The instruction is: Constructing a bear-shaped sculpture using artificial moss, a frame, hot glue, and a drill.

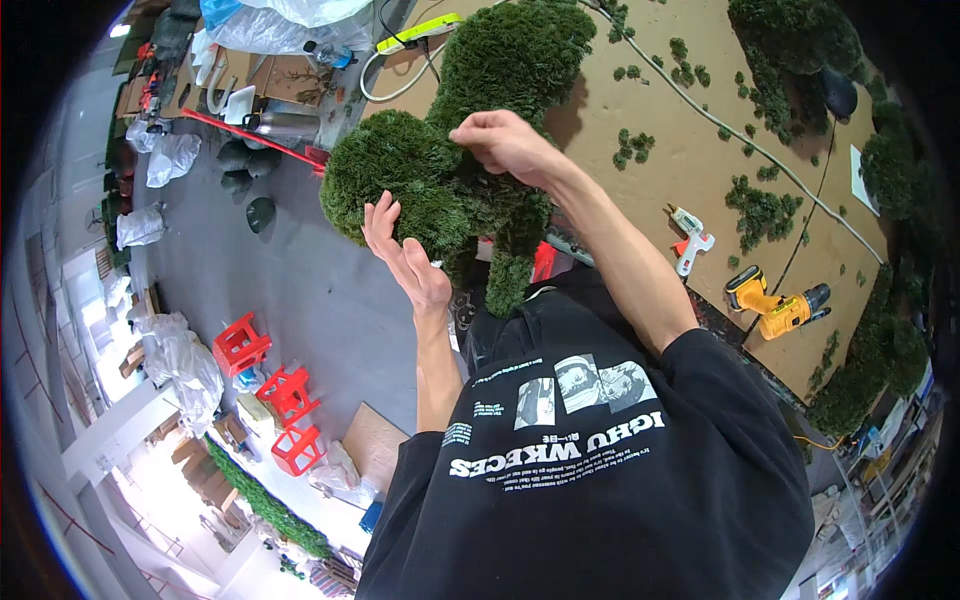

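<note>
A shaped mass of dense green artificial foliage [515, 50] stands before me, with a rounded lobe [390, 160] bulging to its left and a narrow leg-like part [512, 280] close to my body. My left hand [412, 262] is raised at the near side of the rounded lobe, fingers stretched and apart, with nothing in its grasp. Over the join between the lobe and the bigger mass, my right hand [508, 148] has its thumb and fingers pinched together. Whatever that pinch may hold is too small to make out.
On the brown board [620, 90] at right lie loose green sprigs [762, 212], a white glue gun [690, 240], a yellow cordless drill [778, 302] and a pale cable [750, 145]. A yellow-green power strip [418, 33] sits behind. Red stools [288, 395] stand on the grey floor [300, 300].
</note>
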`<state>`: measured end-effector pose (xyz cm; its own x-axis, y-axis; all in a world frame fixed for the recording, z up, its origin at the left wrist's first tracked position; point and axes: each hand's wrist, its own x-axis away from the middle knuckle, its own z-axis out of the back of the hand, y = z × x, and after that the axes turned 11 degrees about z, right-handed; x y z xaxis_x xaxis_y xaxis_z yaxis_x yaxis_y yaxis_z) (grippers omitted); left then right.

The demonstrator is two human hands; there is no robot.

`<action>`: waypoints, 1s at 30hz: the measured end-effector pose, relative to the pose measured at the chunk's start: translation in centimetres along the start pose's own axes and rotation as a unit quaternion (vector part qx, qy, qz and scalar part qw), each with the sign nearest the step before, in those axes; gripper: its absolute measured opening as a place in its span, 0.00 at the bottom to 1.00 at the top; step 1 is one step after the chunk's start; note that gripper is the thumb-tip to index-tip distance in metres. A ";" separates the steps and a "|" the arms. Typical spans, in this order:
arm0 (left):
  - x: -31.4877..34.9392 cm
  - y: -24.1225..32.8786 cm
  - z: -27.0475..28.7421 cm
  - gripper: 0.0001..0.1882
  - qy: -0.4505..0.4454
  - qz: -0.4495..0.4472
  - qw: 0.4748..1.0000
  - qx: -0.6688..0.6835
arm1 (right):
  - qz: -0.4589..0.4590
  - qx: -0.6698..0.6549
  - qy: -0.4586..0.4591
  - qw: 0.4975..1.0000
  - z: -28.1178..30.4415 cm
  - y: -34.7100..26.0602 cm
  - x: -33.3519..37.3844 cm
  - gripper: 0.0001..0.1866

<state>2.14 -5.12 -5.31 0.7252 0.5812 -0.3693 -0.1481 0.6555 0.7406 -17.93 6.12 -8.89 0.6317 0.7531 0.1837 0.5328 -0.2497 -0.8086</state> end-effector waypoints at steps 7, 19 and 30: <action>-0.1 -0.2 -0.2 0.26 0.007 -0.003 1.000 0.008 | 0.055 -0.035 0.052 0.997 2.8 -1.7 0.7 0.15; 0.0 0.2 0.2 0.27 -0.006 -0.003 1.000 -0.024 | 0.079 0.282 0.030 0.956 -1.2 0.8 -1.2 0.14; -0.2 -0.3 0.0 0.24 0.008 -0.007 1.000 -0.005 | 0.086 0.357 -0.011 0.930 -1.8 0.4 -1.7 0.15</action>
<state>2.04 -5.48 -5.45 0.7159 0.5804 -0.3882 -0.1455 0.6677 0.7300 -17.78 3.63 -8.55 0.6574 0.7534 0.0126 -0.0903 0.0953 -0.9913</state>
